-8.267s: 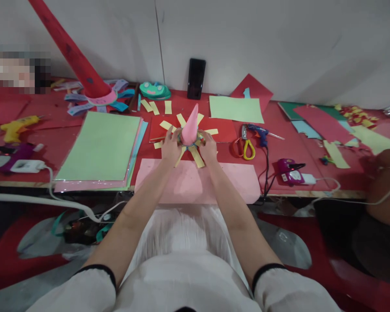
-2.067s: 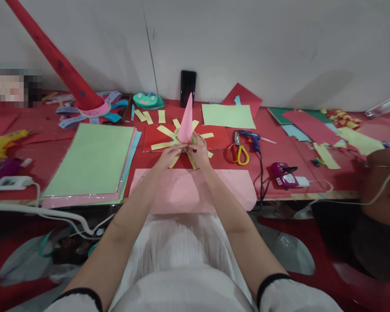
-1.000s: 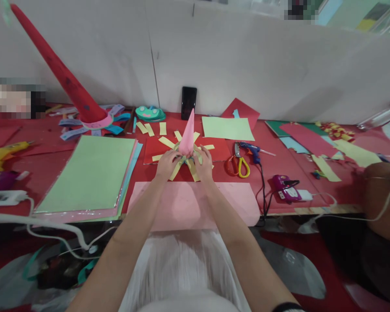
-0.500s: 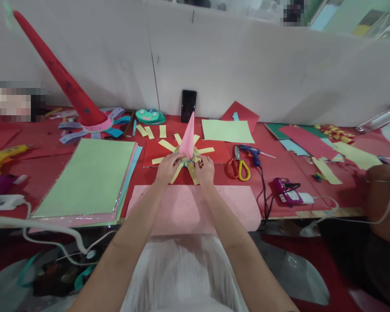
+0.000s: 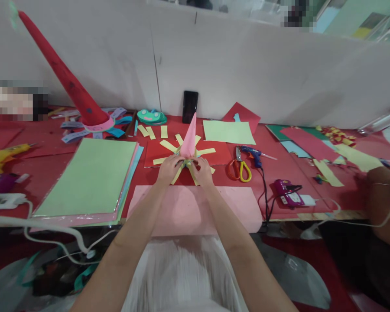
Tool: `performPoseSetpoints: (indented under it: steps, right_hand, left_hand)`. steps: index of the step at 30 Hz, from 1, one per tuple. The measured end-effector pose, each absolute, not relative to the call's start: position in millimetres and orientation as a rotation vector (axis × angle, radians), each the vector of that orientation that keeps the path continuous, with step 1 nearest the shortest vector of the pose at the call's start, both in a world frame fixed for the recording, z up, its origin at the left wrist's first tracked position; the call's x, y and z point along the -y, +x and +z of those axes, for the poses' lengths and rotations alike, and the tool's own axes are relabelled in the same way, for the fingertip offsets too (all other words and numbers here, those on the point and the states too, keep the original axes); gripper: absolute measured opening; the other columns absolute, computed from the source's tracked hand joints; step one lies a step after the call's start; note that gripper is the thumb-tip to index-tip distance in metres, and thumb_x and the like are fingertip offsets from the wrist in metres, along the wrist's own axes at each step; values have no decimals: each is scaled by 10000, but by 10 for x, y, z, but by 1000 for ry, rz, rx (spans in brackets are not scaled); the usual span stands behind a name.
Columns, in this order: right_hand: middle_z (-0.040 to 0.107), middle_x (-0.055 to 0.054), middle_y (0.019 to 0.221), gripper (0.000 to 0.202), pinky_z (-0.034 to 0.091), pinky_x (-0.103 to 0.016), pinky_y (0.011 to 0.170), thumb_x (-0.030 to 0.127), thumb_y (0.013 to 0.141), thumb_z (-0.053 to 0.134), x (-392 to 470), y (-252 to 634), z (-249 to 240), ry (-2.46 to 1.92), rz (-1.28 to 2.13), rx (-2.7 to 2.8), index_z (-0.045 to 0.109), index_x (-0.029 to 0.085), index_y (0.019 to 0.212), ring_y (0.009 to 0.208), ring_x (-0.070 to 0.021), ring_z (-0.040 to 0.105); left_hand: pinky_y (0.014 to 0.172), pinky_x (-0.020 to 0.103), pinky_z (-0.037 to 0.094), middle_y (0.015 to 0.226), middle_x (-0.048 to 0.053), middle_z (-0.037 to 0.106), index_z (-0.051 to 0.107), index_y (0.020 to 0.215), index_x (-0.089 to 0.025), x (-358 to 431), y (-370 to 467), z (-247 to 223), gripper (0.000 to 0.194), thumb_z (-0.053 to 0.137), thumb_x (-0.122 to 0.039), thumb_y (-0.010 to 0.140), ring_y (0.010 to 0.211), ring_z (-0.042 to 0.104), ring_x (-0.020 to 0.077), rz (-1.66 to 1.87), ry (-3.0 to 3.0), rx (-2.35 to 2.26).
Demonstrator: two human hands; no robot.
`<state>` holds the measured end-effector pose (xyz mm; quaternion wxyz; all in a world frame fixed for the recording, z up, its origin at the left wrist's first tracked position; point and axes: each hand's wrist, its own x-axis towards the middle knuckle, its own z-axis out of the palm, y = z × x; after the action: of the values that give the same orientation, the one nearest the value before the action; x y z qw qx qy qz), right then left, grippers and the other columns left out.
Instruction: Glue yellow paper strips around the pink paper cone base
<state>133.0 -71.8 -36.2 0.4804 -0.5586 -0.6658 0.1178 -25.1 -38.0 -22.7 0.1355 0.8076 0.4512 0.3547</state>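
Observation:
A pink paper cone [image 5: 190, 141] stands upright in front of me, with pale yellow paper strips [image 5: 206, 151] fanning out round its base. From the left, the fingers of my left hand [image 5: 169, 170] are closed on the near side of the cone's base. My right hand [image 5: 203, 172] pinches the same base from the right, its fingertips close to those of the left. The fingers hide much of the rim. Under the strips lies a red sheet [image 5: 153, 151], and a pink sheet [image 5: 195, 212] lies beneath my wrists.
Scissors [image 5: 238, 153] and a blue glue gun [image 5: 255, 156] lie to the right, near a purple power socket [image 5: 284, 193]. On the left are a stack of green sheets [image 5: 91, 177] and a tall red cone [image 5: 68, 84]. A phone [image 5: 190, 106] leans against the wall. Another person's arm [image 5: 385, 195] is far right.
My fingertips have moved closer together at the front of the cone's base, the right hand shifting slightly left. The cone stays upright in place.

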Motion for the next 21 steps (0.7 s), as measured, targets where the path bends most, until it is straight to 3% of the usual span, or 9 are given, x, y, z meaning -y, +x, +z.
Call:
performPoseSetpoints:
  steps: [21]
  right_hand:
    - [671, -86, 928, 285, 469, -373, 820, 320, 910, 376, 630, 1351, -483, -1356, 451, 1551, 628, 198, 961, 858, -205, 582]
  left_hand:
    - [860, 320, 468, 997, 49, 687, 647, 975, -201, 386, -215, -238, 183, 487, -199, 887, 943, 608, 186, 1019, 2325, -1288]
